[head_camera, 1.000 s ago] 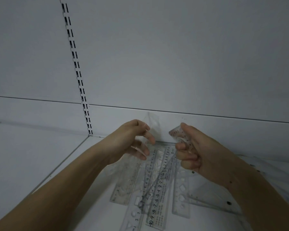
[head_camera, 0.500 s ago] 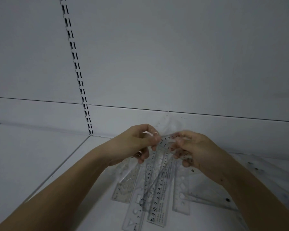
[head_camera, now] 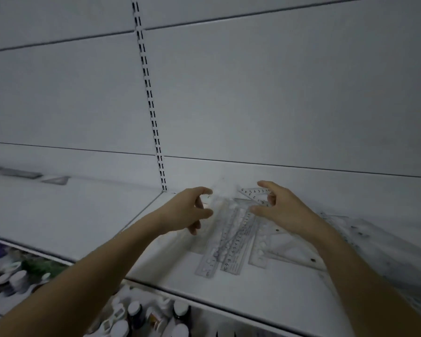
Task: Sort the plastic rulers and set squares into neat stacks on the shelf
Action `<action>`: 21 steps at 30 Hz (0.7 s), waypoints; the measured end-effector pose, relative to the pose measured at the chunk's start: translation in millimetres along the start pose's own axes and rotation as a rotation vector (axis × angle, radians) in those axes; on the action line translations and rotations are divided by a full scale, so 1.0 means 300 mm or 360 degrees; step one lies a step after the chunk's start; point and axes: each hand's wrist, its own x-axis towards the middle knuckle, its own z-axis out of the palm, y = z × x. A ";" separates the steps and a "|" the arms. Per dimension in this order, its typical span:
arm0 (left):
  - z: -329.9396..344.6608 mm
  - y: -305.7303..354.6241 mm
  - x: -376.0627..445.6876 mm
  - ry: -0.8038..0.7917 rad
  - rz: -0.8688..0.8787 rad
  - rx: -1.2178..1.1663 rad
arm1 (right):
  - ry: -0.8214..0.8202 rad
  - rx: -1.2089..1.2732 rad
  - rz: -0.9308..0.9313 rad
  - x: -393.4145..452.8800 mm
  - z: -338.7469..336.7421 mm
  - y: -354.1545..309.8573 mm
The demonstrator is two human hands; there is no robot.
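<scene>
Clear plastic rulers (head_camera: 231, 246) lie fanned on the white shelf (head_camera: 88, 215) at centre frame, long axes running from the front edge toward the back wall, printed scales faint. A small set square (head_camera: 255, 197) sits at their far end, between both hands. Right hand (head_camera: 281, 210) is nearer, thumb and fingers apart around its corner; contact unclear. Left hand (head_camera: 187, 211) hovers just left, fingers curled loosely, apparently holding nothing.

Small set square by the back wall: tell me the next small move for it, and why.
Probably lay the small set square flat beside the rulers. The right hand holds it tilted above the crossed, overlapping heap, so it belongs in a separate stack. Whether the left hand also grips clear plastic is too blurred to tell.
</scene>
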 end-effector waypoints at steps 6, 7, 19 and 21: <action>-0.137 -0.110 -0.120 0.0202 0.0082 0.0569 | -0.0020 -0.0064 0.0005 -0.023 0.044 -0.120; -0.167 -0.132 -0.140 0.0221 0.0079 0.0529 | -0.0022 -0.0085 0.0004 -0.027 0.063 -0.149; -0.645 -0.530 -0.461 0.0490 0.0022 0.0551 | -0.0017 -0.0385 -0.0245 -0.018 0.565 -0.557; -0.726 -0.608 -0.526 0.0526 -0.0019 0.0570 | -0.0034 -0.0391 -0.0239 -0.002 0.662 -0.631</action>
